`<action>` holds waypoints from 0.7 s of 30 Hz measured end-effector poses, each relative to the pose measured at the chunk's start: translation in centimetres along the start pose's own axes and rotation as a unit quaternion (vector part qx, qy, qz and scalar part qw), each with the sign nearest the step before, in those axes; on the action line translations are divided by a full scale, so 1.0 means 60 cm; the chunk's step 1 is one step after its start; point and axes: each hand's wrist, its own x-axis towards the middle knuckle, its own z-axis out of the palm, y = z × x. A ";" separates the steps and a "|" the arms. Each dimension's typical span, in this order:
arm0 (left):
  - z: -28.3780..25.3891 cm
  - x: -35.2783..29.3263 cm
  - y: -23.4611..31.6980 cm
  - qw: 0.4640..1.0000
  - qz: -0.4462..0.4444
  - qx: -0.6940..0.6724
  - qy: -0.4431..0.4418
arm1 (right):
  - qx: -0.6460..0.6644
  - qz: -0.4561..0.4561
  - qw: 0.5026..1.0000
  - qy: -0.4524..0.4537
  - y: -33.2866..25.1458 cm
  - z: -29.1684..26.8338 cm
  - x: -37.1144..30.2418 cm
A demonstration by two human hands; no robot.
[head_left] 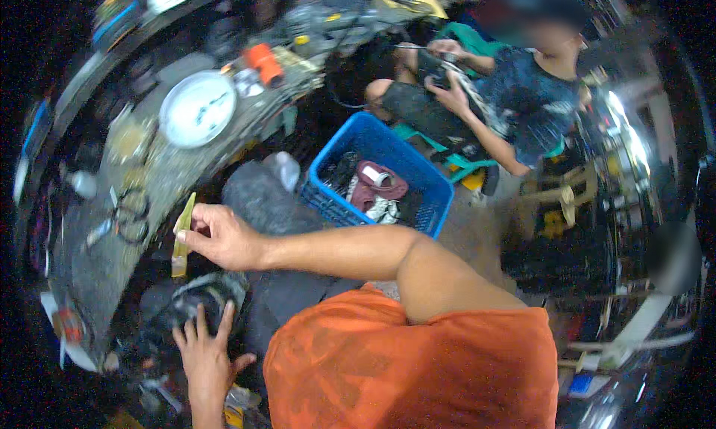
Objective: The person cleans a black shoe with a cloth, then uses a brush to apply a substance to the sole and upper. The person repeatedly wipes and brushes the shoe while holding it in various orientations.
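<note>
Pinched in my right hand [224, 236] is a slim, flat yellowish tool [181, 242], held upright; it looks like a small brush, but blur hides its exact kind. Its lower end hangs just above a black shoe-like item [190, 298] with a paler edge. My left hand [205, 354] lies on that dark item with its fingers spread, pressing from the near side. My right forearm reaches across from the right, over my lap. The far end of the dark item is hard to make out.
A worn curved bench [168, 183] runs along the left, bearing a white basin [198, 108], an orange container [264, 64] and black-handled scissors [133, 214]. Ahead stands a blue crate [328, 149] of shoes. Beyond it, a seated person [522, 93] handles a dark shoe.
</note>
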 end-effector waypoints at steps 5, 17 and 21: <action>-0.037 -0.014 -0.018 1.000 0.005 -0.029 -0.011 | 0.174 0.084 0.975 0.110 0.041 -0.028 -0.037; 0.009 -0.028 0.028 0.956 0.193 -0.165 0.148 | 0.177 0.020 0.950 0.257 0.070 -0.143 -0.094; 0.082 -0.058 0.024 0.974 0.076 -0.208 0.056 | 0.166 0.028 0.956 0.240 0.064 -0.143 -0.109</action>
